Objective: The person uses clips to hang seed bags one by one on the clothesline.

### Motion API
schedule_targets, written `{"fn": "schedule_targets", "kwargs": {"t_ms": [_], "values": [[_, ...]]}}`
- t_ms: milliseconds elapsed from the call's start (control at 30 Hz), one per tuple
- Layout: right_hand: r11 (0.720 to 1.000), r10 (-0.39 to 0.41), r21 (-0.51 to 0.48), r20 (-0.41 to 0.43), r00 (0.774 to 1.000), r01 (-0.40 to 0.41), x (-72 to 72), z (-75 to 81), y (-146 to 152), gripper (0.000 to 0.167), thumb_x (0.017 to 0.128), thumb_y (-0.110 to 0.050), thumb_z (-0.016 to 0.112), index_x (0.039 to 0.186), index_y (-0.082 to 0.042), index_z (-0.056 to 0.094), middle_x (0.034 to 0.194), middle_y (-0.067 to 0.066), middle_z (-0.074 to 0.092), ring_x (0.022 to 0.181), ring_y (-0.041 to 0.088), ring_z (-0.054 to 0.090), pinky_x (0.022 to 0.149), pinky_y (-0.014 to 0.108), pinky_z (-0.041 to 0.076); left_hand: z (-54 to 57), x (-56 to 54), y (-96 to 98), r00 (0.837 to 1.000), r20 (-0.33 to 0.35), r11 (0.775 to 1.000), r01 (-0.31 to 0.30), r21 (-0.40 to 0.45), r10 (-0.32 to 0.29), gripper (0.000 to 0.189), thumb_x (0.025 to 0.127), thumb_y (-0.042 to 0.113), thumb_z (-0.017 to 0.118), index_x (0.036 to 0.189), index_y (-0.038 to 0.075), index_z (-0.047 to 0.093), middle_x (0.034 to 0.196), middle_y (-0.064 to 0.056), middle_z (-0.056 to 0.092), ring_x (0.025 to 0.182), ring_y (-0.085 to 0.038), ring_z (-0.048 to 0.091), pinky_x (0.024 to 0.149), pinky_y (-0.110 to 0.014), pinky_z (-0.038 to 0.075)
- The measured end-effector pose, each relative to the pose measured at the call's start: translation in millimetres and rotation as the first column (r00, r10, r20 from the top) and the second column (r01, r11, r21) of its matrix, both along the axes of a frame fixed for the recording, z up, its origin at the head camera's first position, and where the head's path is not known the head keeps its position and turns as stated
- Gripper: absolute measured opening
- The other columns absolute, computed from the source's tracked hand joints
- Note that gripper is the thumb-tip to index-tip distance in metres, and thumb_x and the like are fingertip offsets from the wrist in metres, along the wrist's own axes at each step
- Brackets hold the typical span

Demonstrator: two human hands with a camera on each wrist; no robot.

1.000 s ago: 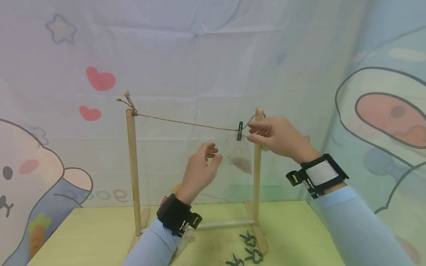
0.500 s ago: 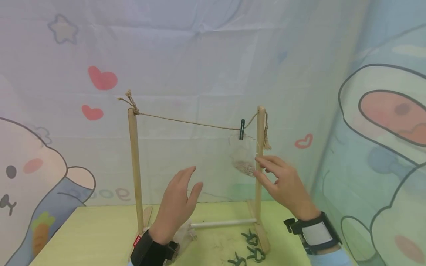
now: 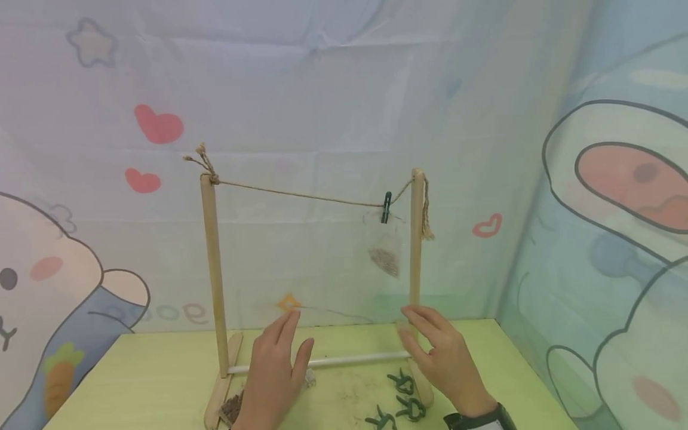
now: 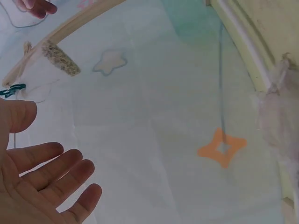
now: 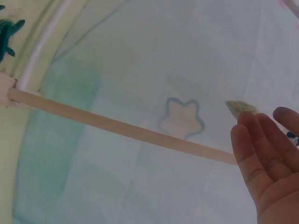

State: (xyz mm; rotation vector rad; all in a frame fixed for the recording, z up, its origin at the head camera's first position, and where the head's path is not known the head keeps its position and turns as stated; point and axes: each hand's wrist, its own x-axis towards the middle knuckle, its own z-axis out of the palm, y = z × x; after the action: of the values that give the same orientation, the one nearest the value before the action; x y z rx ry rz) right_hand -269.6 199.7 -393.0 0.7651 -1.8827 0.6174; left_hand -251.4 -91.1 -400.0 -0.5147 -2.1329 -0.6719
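Right hand (image 3: 443, 361): down from beside the clip (image 3: 386, 208) to the front of the right post (image 3: 416, 245); fingers loosely extended, nothing held.
Left hand (image 3: 271, 370): lower too, over the counter (image 3: 134, 370), fingers fairly straight, holding nothing.
Hung bag (image 3: 384, 261): we see it below the rope (image 3: 301, 195), clipped near the right post; that one looks done to us.
Leftovers: at least one other bag (image 3: 232, 408), partly hidden, and three loose clips (image 3: 411, 408) on the counter; we judge these unused.

left hand (image 4: 30, 189), green clip (image 4: 13, 90) and bag (image 4: 42, 70) beyond
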Motion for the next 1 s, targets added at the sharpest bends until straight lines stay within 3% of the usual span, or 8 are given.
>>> {"fn": "schedule_targets", "kwargs": {"t_ms": [200,400,600,833,1000], "values": [[0.997,-0.070,-0.018,0.088,0.994,0.072,5.4,-30.4,-9.6,0.045,0.077,0.003,0.083,0.121,-0.002,0.074,0.117,0.010,0.072,0.100,0.028,0.073,0.079,0.027,0.061,-32.4,-1.7,-3.4,0.999,0.019,0.998,-0.045,-0.041,0.045,0.046,0.095,0.017,0.076,0.133,-0.005,0.063,0.127,-0.021,0.067,0.113,-0.039,0.066,0.086,-0.061,0.056],[0.991,-0.112,-0.056,0.185,0.976,0.125,7.6,-56.5,-14.4,0.037,0.080,0.003,0.082,0.116,-0.001,0.076,0.112,0.009,0.072,0.095,0.026,0.074,0.073,0.028,0.062,-56.6,-4.9,-5.7,0.995,0.095,0.996,-0.029,-0.086,0.037,0.044,0.095,0.018,0.075,0.130,-0.006,0.065,0.125,-0.021,0.068,0.111,-0.039,0.067,0.085,-0.059,0.057],[0.986,-0.126,-0.068,0.280,0.952,0.151,8.2,-72.7,-16.0,0.033,0.082,0.001,0.082,0.114,-0.001,0.077,0.110,0.010,0.072,0.089,0.023,0.073,0.067,0.031,0.062,-69.4,-8.9,-7.3,0.976,0.218,0.995,0.008,-0.102,0.015,0.043,0.098,0.021,0.073,0.131,-0.004,0.064,0.125,-0.021,0.067,0.111,-0.039,0.067,0.085,-0.060,0.056],[0.988,-0.109,-0.078,0.282,0.953,0.136,6.2,-79.4,-13.3,0.032,0.081,0.003,0.082,0.112,0.001,0.077,0.109,0.012,0.071,0.081,0.020,0.071,0.062,0.024,0.059,-76.3,-13.3,-8.7,0.960,0.280,0.992,0.035,-0.120,0.000,0.043,0.097,0.021,0.072,0.131,-0.005,0.064,0.124,-0.022,0.067,0.110,-0.040,0.067,0.084,-0.061,0.056],[0.985,-0.127,-0.066,0.345,0.930,0.159,5.3,-81.7,-10.7,0.030,0.084,0.000,0.081,0.113,0.000,0.077,0.111,0.010,0.071,0.081,0.018,0.070,0.062,0.024,0.059,-80.2,-16.0,-6.1,0.953,0.302,0.990,0.051,-0.132,-0.009,0.045,0.096,0.023,0.074,0.130,-0.005,0.064,0.124,-0.022,0.068,0.109,-0.040,0.067,0.084,-0.061,0.056]]}}
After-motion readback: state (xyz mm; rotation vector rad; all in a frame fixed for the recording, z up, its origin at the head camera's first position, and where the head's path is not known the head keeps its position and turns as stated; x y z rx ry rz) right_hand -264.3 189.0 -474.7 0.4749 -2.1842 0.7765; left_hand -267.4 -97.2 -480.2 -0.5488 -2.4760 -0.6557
